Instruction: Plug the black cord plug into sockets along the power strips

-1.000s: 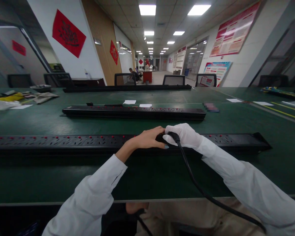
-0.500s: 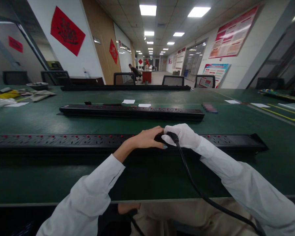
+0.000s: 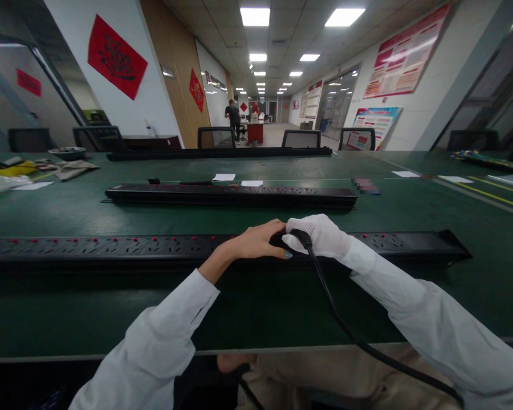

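A long black power strip (image 3: 111,246) with red switches lies across the green table (image 3: 68,313) in front of me. My bare left hand (image 3: 256,242) lies on top of the strip, fingers curled over it and pressing down. My right hand (image 3: 320,234), in a white glove, is closed around a black plug (image 3: 297,234) set on the strip right beside the left fingertips. The plug's black cable (image 3: 337,313) runs back over the table's front edge toward my lap.
A second power strip (image 3: 231,196) lies farther back and a third (image 3: 218,152) at the table's far edge. White paper slips (image 3: 224,177) lie between them. Clutter and a bowl (image 3: 68,152) sit far left. Chairs line the far side; a person stands down the corridor.
Both hands stay in place on the strip and plug. The person in the far corridor has stood up.
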Tool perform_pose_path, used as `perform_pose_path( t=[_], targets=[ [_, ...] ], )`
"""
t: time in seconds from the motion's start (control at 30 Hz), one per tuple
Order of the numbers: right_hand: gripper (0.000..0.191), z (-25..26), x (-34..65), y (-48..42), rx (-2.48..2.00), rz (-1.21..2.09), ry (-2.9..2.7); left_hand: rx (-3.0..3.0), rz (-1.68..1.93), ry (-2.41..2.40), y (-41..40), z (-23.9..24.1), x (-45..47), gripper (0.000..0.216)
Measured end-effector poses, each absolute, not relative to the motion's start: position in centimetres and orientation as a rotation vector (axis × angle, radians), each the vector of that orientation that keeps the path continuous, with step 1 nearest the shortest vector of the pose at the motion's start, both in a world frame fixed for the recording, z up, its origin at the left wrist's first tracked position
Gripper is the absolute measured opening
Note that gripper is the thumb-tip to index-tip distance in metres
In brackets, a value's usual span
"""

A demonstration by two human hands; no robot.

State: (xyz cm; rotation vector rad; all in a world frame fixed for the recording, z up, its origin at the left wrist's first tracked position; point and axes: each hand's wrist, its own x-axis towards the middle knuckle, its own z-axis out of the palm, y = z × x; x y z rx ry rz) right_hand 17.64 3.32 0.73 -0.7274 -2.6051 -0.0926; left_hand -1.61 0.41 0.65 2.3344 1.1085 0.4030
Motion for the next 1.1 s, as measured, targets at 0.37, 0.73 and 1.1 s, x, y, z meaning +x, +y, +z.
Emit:
perform_pose_path(
  t=[0.37, 0.73, 1.1],
  targets=[
    [0.023, 0.39, 17.76, 3.50, -0.725, -0.137, -2.620, 2.345, 0.393, 1.117, 0.36, 0.76, -1.60, 0.050],
    [0.027, 0.25, 17.69, 3.58, -0.732, -0.117, -2.603, 2.317, 0.382, 1.123, 0.35, 0.71, -1.64, 0.051],
    [0.028, 0.53, 17.72, 3.44, -0.742, -0.088, -2.620, 2.344, 0.379, 1.148, 0.42, 0.67, -1.61, 0.052]
  ],
)
